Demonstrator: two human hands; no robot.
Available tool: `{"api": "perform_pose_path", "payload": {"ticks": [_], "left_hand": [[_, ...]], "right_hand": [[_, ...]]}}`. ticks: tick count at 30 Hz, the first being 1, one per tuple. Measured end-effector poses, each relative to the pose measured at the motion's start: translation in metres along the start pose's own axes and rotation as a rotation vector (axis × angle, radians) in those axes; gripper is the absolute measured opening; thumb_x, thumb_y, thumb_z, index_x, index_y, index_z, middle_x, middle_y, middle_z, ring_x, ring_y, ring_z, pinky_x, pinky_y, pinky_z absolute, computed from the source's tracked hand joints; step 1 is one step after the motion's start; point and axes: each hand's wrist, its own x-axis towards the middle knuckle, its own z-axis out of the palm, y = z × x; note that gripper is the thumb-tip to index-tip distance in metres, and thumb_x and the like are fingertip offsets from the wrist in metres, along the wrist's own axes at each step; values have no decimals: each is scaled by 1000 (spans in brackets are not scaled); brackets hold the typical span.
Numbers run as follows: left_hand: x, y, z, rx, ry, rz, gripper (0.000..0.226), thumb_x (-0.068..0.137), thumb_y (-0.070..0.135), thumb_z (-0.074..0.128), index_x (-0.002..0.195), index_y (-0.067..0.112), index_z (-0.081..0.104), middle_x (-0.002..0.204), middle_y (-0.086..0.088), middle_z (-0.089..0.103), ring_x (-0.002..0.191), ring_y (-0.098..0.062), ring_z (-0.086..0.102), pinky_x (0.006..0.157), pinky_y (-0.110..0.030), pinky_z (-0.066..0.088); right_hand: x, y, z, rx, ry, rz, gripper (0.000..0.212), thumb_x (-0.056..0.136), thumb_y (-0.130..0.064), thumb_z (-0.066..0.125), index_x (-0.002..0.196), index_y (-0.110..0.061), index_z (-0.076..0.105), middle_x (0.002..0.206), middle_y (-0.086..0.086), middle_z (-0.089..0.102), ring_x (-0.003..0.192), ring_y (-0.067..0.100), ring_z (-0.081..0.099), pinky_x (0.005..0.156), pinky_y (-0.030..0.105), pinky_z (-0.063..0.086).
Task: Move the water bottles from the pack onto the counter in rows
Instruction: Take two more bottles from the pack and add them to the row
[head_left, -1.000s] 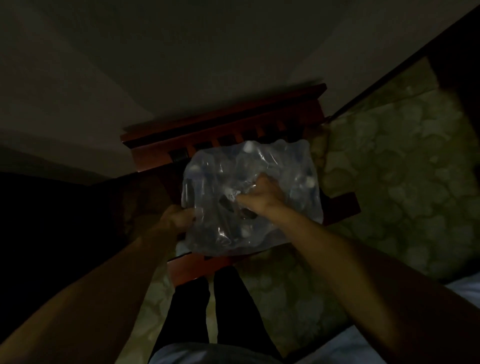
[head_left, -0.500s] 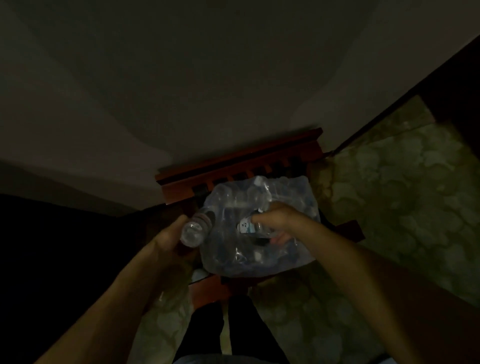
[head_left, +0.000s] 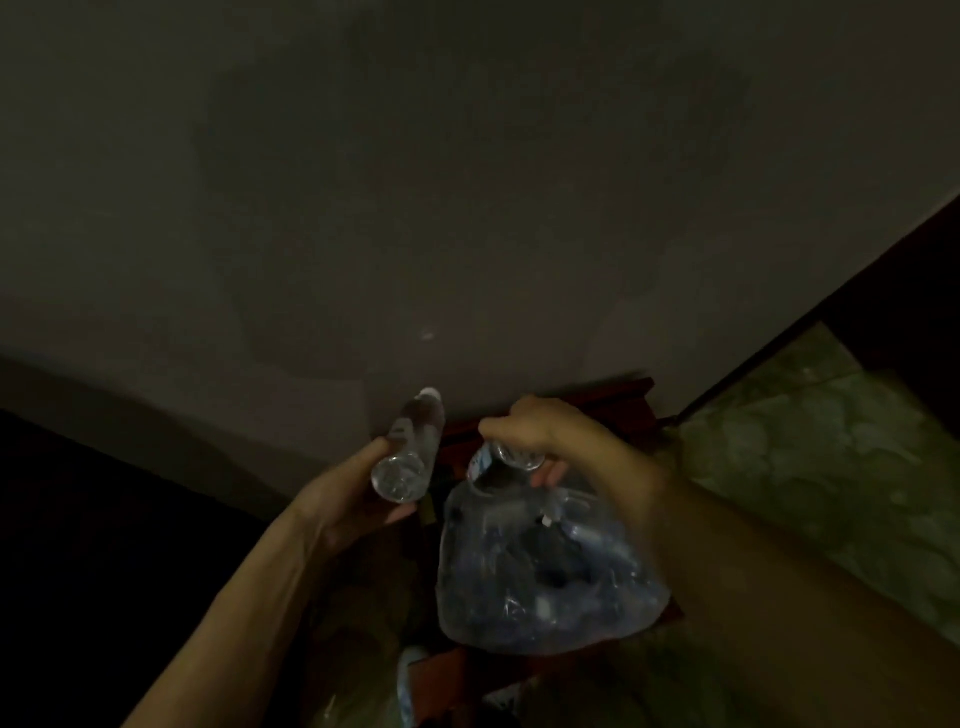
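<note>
While left hand (head_left: 358, 499) clasps a water bottle (head_left: 410, 452), right hand (head_left: 550, 436) clamps another bottle (head_left: 511, 460) above the pack (head_left: 545, 571).

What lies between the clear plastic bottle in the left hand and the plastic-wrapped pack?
Only a dark gap, head view, separates the clear plastic bottle and plastic-wrapped pack.

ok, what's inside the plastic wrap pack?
Inside the crumpled clear plastic wrap pack: dim bottle shapes, uncountable. One clear water bottle pokes out in the right hand.
</note>
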Motion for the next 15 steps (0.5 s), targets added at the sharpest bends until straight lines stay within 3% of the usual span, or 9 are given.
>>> {"api": "perform_pose_path", "payload": {"ticks": [3,5,8,11,15], "left_hand": [[-4,16,6,-71,-44,-21,17,90,30,64,100,17,66,89,-3,75,82,-16,71,67,-33,58],[-8,23,8,-212,-91,-70,28,77,27,71,103,19,67,85,-2,79,88,-16,70,70,-36,55],[-16,28,7,-223,-168,-3,33,73,23,72,104,13,70,90,-5,76,78,-16,73,60,-32,56],[-24,29,8,-152,-235,72,25,71,22,70,92,13,79,95,-8,76,76,-16,75,62,-30,59],[-36,29,11,-115,-173,216,32,86,8,60,117,1,62,92,-14,75,75,-23,75,61,-35,59]], "right_hand": [[-12,-16,-9,286,-6,-25,46,89,-50,52,116,-14,52,93,11,61,62,25,67,54,29,56],[-21,-23,-14,480,-14,-18,47,89,-48,53,121,-13,52,93,10,62,63,24,66,55,29,57],[-34,-28,-18,752,-54,5,40,86,-43,60,112,-13,58,88,9,66,64,23,68,58,32,59],[-48,-30,-17,916,-116,-18,36,82,-40,67,103,-11,64,86,11,70,61,24,71,59,36,61],[-62,-34,-3,1096,-152,-84,44,78,-39,72,110,-11,66,78,9,75,62,22,71,60,34,60]]}}
